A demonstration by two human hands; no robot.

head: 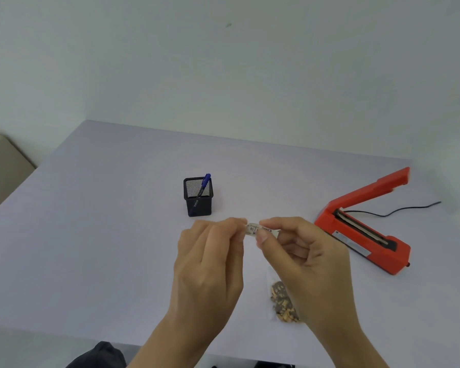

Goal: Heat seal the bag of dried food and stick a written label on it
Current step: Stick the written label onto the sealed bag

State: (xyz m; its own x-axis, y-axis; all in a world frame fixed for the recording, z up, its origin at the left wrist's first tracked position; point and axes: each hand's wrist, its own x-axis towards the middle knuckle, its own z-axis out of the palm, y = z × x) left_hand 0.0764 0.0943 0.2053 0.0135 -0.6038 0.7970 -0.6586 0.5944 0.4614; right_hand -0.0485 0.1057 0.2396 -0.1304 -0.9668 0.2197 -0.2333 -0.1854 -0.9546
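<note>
Bag: your clear bag (283, 301) lies flat on the table (104, 235) near its front edge, under your right wrist; brown and tan dried pieces sit bunched at its near end, and the plastic above them looks flat and see-through. You cannot tell from here whether its top is sealed.
Label: a small white label (253, 229) is held up above the table between your 2 hands, just beyond the bag and in front of the pen holder.
Left hand: your left hand (210, 261) is closed to a narrow pinch, thumb and fingertips gripping the label's left end, the other fingers curled in.
Right hand: your right hand (303, 258) is also pinched narrow, thumb and forefinger holding the label's right part, covering most of it.
Writing: dark handwritten marks show on the label; "01" can be read at its left, the rest is too small or hidden by your thumb.
Sealer: the red heat sealer (367, 229) stands towards the table's right edge with its arm raised open, a black cord (409, 209) trailing behind it; a grey sticker on its base is unreadable.
Pen holder: a black mesh pen holder (198, 197) stands mid-table, with 1 blue pen (204, 183) leaning in it.
</note>
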